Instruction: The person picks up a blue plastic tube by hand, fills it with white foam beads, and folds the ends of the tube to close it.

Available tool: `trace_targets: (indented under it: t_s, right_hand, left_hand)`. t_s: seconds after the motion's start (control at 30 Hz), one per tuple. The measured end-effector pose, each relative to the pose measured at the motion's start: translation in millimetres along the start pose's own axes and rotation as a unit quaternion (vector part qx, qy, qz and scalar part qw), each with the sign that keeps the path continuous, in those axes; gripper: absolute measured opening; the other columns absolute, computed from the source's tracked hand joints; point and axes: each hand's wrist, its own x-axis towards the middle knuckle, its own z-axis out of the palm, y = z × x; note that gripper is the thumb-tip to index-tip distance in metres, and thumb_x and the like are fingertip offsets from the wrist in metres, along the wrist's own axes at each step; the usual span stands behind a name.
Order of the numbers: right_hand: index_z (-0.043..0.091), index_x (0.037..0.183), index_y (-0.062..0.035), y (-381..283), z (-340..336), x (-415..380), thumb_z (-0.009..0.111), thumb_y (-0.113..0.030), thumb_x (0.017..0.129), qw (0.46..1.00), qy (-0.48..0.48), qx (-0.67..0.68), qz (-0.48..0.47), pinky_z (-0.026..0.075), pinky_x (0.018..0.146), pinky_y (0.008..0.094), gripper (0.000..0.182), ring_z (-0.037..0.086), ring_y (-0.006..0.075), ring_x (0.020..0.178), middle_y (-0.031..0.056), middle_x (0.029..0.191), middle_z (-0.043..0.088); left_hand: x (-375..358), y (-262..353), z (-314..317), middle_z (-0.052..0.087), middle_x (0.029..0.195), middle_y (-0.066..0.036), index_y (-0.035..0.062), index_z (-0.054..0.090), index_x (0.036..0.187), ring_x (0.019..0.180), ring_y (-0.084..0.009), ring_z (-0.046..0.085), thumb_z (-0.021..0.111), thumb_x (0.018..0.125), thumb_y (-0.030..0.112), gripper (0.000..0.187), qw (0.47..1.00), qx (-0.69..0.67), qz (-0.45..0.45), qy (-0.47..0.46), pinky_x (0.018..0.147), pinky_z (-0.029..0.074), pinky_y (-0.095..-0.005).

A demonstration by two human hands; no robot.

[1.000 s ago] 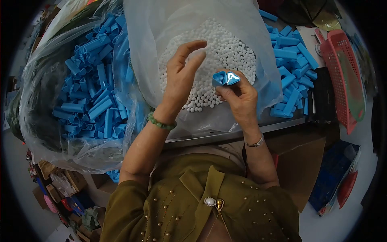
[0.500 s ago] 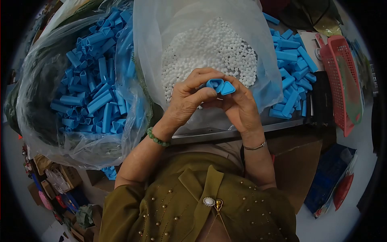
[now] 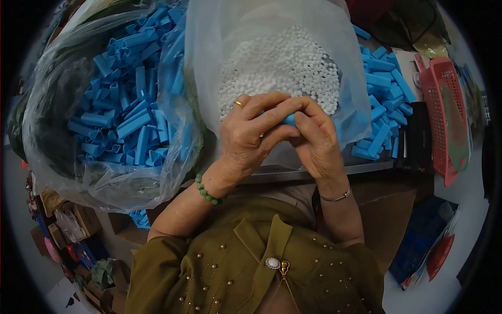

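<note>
Over the plastic bag of small white balls [image 3: 282, 63], my two hands meet around a blue triangular tube [image 3: 288, 120]. My left hand [image 3: 248, 131], with a gold ring, is closed on it from the left. My right hand [image 3: 316, 136] grips it from the right, thumb pressed against its end. Fingers cover most of the tube, so its cap and inside are hidden. One tiny white ball shows by my left fingers.
An open clear bag [image 3: 47, 157] on the left holds many blue triangular tubes [image 3: 130, 125]. More blue pieces [image 3: 384, 83] lie heaped on the right, beside a red perforated basket [image 3: 439, 115]. A metal table edge [image 3: 361, 167] runs in front of my body.
Half a second ago the tube's open end and a triangular cap beside it faced me. Now my fingers have turned and closed over them, and the hands are pressed together.
</note>
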Motion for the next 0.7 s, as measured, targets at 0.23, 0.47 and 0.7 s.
trace_targets:
  t_s: [0.23, 0.47, 0.7]
  right_hand:
    - [0.05, 0.12, 0.0037, -30.8, -0.2, -16.0, 0.048, -0.021, 0.1, 0.979, -0.098, -0.06, -0.167, 0.054, 0.084, 0.0372, 0.032, 0.061, 0.0228, 0.101, 0.0238, 0.122, 0.055]
    - [0.051, 0.125, 0.0047, -131.0, -65.0, -29.5, 0.042, -0.025, 0.103, 0.796, 0.31, -0.34, -0.394, 0.052, 0.079, 0.0313, 0.038, 0.064, 0.0202, 0.082, 0.0227, 0.126, 0.056]
    - [0.053, 0.124, 0.0077, -97.3, -49.8, -28.0, 0.04, -0.016, 0.102, 0.774, 0.227, -0.446, -0.387, 0.049, 0.072, 0.0253, 0.035, 0.061, 0.014, 0.073, 0.0197, 0.113, 0.063]
  left_hand:
    - [15.7, 4.5, -63.4, 0.061, 0.117, -0.013, 0.0075, 0.063, 0.123, 0.096, -0.0234, 0.061, 0.071, 0.085, 0.02, 0.041, 0.996, -0.04, 0.073, 0.037, 0.083, 0.05, -0.0351]
    - [8.4, -134.9, -153.9, 0.064, 0.112, -0.016, 0.0039, 0.062, 0.114, 0.099, -0.0322, 0.062, 0.071, 0.082, 0.018, 0.036, 0.841, 0.486, -0.198, 0.133, 0.081, 0.052, -0.0387]
    - [10.7, -141.0, -153.5, 0.066, 0.109, -0.015, 0.0036, 0.057, 0.119, 0.102, -0.0347, 0.061, 0.074, 0.077, 0.021, 0.048, 0.826, 0.487, -0.271, 0.089, 0.084, 0.052, -0.0412]
